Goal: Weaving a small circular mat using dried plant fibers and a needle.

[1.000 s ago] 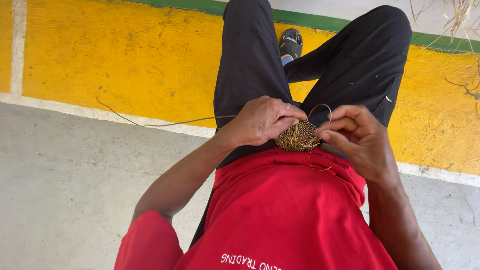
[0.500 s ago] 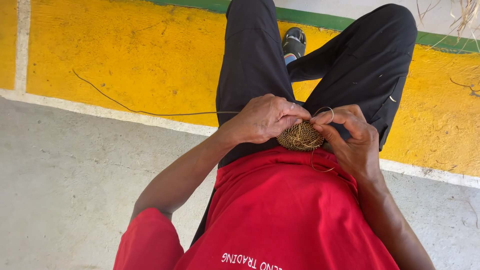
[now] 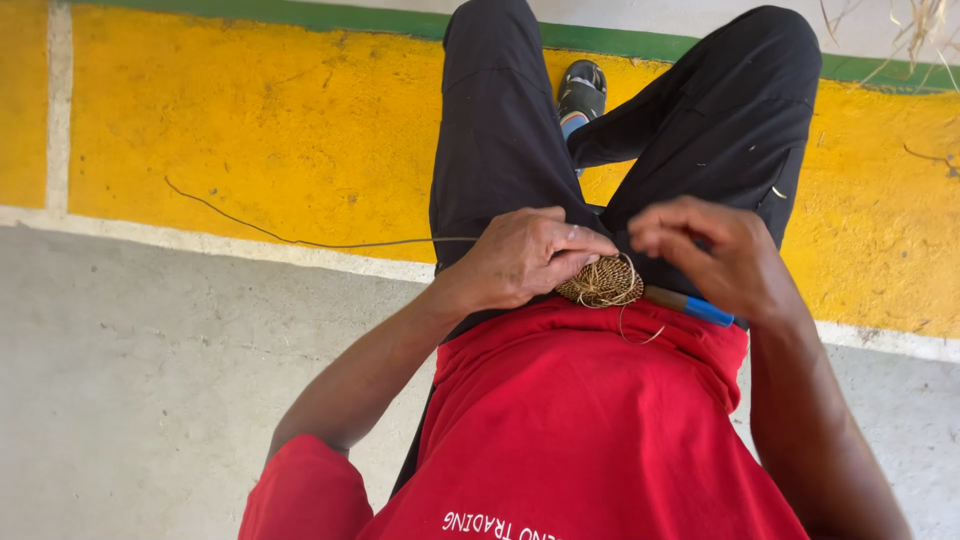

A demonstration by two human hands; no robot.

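Lifted clear of the woven disc (image 3: 600, 282), the right hand (image 3: 715, 258) now pinches a thin strand, with a blue-tipped tool (image 3: 692, 303) below it. Fingers closed, the left hand (image 3: 525, 258) grips the disc in the lap, above the red shirt (image 3: 590, 420) with white lettering near its hem.

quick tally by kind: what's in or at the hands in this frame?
Hands: 2, left hand and right hand
Small woven fibre coil: 1, in the left hand's grip
Long thin strand: 1
Tool with blue handle: 1, under the right hand
Total: 5
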